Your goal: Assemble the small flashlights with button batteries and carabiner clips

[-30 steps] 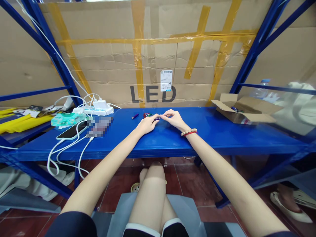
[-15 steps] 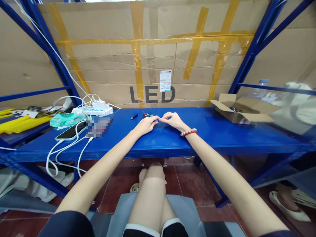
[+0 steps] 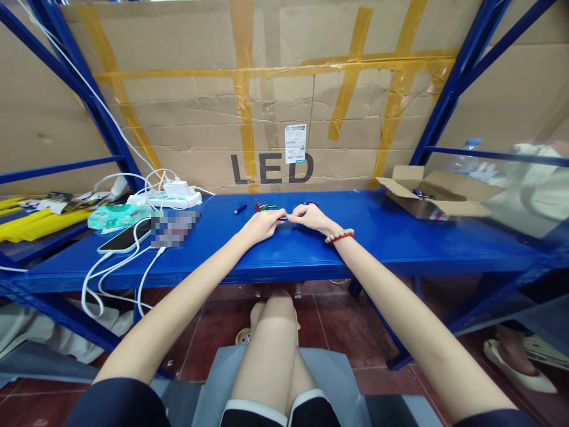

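Note:
Both my hands rest on the blue shelf top [image 3: 400, 237], fingertips meeting in the middle. My left hand [image 3: 262, 224] is curled, and my right hand [image 3: 309, 216], with a bead bracelet at its wrist, is curled too. Between their fingertips is a small dark purple piece [image 3: 281, 218], pinched from both sides; it is too small to name. Just behind my left hand lies a little cluster of red and green small parts [image 3: 262, 206]. A loose purple piece [image 3: 240, 209] lies to its left.
A phone [image 3: 125, 236] on white charging cables, a white power strip [image 3: 175, 197] and a teal packet [image 3: 114, 216] occupy the shelf's left. An open cardboard box [image 3: 438, 198] sits at the right. A taped cardboard sheet marked LED stands behind. Another person's foot [image 3: 518, 362] shows at lower right.
My right hand has lowered and closed in on my left, so the fingertips now touch over the small piece. The view has tilted slightly.

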### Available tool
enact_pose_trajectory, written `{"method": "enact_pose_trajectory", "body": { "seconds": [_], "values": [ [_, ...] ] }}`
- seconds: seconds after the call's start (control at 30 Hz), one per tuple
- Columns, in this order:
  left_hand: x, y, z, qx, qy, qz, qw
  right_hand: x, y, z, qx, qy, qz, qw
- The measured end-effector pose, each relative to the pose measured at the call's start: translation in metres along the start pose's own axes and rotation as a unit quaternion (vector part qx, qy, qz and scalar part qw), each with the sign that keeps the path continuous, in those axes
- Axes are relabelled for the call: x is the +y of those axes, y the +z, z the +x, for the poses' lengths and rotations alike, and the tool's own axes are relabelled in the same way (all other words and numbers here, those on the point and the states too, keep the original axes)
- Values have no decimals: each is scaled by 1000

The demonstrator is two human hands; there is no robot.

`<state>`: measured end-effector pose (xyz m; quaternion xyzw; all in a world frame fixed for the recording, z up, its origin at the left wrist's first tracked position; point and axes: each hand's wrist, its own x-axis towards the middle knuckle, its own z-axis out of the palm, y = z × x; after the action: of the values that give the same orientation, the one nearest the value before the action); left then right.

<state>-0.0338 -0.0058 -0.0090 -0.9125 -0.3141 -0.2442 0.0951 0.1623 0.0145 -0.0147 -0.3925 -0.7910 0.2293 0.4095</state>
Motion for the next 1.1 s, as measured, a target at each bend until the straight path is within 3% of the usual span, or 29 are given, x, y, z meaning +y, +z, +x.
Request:
{"method": "enact_pose_trajectory", "body": {
  "seconds": [0.23, 0.47, 0.63, 1.1],
  "values": [
    [-3, 6, 3, 47, -14, -31, 998, -7, 1, 0, 25, 10, 7, 1000],
    [-6, 6, 5, 63, -73, -118, 988, -4, -1, 4, 132, -26, 28, 990],
    [-6, 4, 5, 49, -89, -142, 985, -2, -3, 4, 113, -74, 8, 991],
    [-7, 6, 7, 28, -75, -124, 989, -4, -3, 2, 123, -99, -36, 987]
  ]
}}
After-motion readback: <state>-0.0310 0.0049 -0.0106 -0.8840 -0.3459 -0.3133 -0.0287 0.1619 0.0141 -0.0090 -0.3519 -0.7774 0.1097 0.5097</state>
